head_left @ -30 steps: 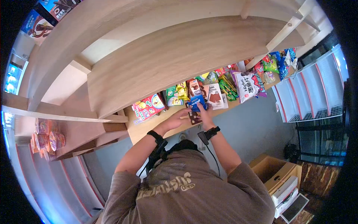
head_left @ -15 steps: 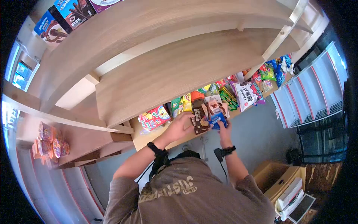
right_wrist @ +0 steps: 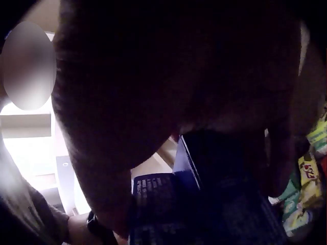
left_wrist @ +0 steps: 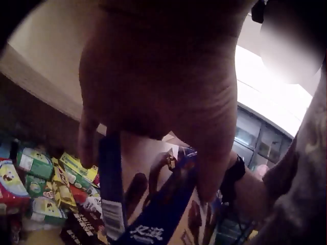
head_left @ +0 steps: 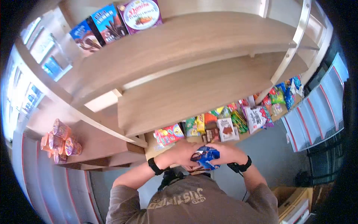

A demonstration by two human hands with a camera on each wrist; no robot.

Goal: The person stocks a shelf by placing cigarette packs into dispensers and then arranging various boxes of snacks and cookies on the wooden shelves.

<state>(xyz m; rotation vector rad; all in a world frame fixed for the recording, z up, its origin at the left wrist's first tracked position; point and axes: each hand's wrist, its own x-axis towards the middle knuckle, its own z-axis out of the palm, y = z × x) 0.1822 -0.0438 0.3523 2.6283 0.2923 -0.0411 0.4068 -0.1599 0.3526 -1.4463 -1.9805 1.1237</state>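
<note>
Close to the chest, in front of the shelf's lower board, both hands hold blue snack boxes [head_left: 210, 156] with chocolate stick pictures. My left hand [head_left: 181, 153] grips the left side, fingers reaching down over a panel [left_wrist: 143, 176] that shows brown sticks; a barcode [left_wrist: 113, 219] shows on its blue end. My right hand [head_left: 229, 153] grips the other side, its thumb and fingers spread over dark blue panels [right_wrist: 225, 199] with small print. I cannot tell whether the panels belong to one box or two. The right wrist view is very dark.
Behind the hands lie a white box with a brown biscuit picture [head_left: 226, 130], dark brown boxes [head_left: 211, 135], a red-and-pink packet [head_left: 169, 134] and a white-and-purple bag [head_left: 256, 118]. Plastic cups [head_left: 61, 142] are stacked at left. Several boxes [head_left: 108, 24] stand on the upper shelf [head_left: 209, 31].
The right hand carries blue packaging back from the shelf goods toward the body. The left hand leaves the dark brown boxes and now grips it too. The head view has tilted up.
</note>
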